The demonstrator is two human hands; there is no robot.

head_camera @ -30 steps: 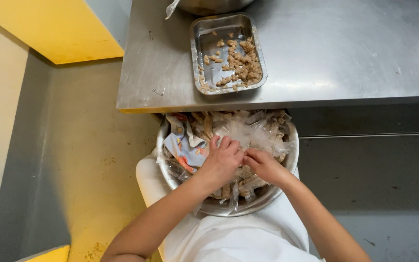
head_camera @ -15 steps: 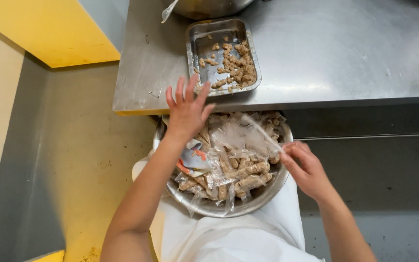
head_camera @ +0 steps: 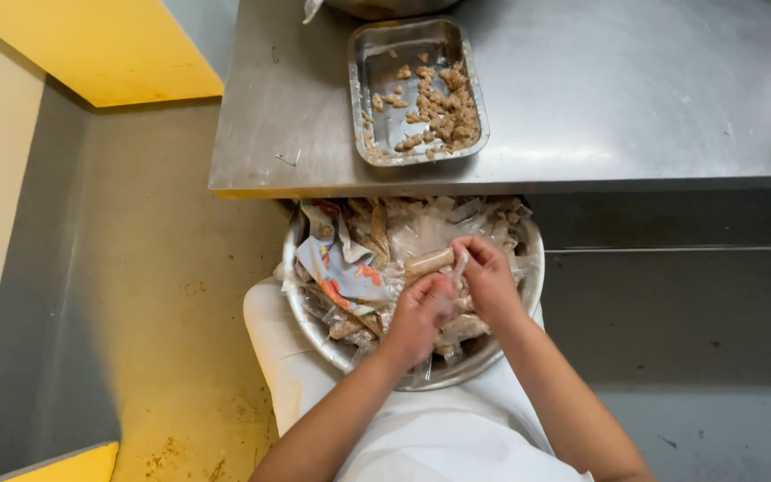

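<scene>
Steel tray sitting up on the table
It is lying well beyond the hands, holding brown crumbly pieces; the yellow-stained floor is spreading away to their left.

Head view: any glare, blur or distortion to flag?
Head view: broad soft glare across the steel table, brightest near its front edge; the tray of brown pieces stays sharp. The bowl sits in the table's shadow, dimmer. Left hand and right hand are slightly soft, the wrappers' detail smeared. Table edges bow a little, as with a wide lens.
</scene>
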